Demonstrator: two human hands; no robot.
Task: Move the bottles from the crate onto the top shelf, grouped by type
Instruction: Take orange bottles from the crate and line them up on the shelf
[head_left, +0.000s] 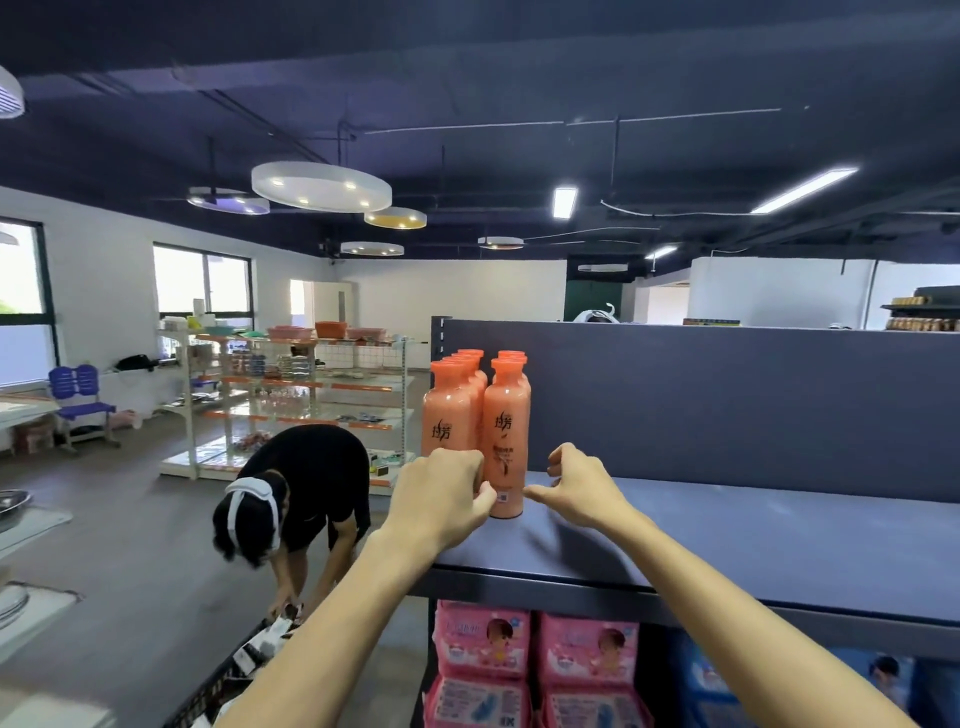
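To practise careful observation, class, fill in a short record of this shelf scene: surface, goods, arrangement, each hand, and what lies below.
surface: top shelf, dark blue
goods: orange bottles, upright, one type
arrangement: two rows running front to back at the shelf's left end
left hand: curled round the base of the front-left bottle
right hand: fingers loosely curled, thumb stretched toward the front-right bottle
below: pink packs
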